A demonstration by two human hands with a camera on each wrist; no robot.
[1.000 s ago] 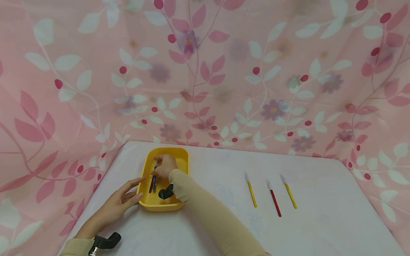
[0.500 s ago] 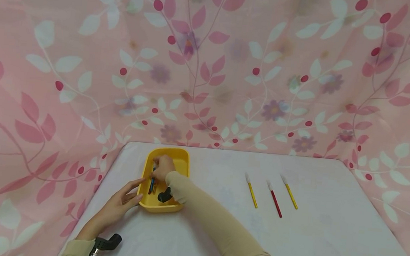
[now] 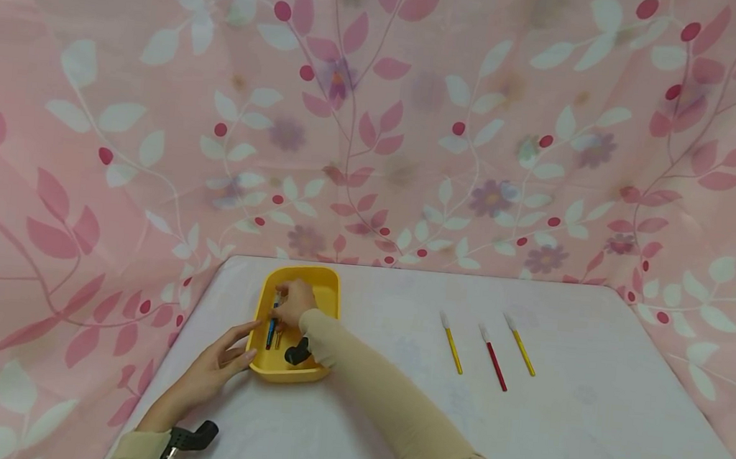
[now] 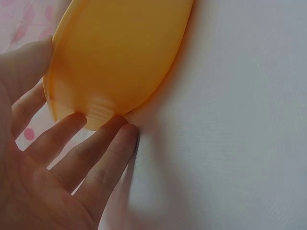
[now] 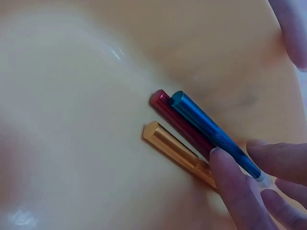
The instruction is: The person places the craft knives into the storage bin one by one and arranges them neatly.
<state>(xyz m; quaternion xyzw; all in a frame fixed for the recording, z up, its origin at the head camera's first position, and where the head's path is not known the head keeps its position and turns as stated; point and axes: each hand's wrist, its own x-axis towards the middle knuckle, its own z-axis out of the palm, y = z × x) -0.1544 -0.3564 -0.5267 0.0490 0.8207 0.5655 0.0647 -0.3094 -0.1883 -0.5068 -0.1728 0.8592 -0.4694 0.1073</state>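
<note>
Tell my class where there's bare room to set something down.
Bare table lies between the yellow tray and left yellow stick, beyond the right sleeve, and right of the right yellow stick. Crowded: the tray's left side, where blue stick, red stick and gold stick bunch at the right grip.

No text, label, brand, number or sign can be read on anything in the 3 views, whether head, left wrist or right wrist.

Pink leaf-print cloth behind white table, soft light
</note>
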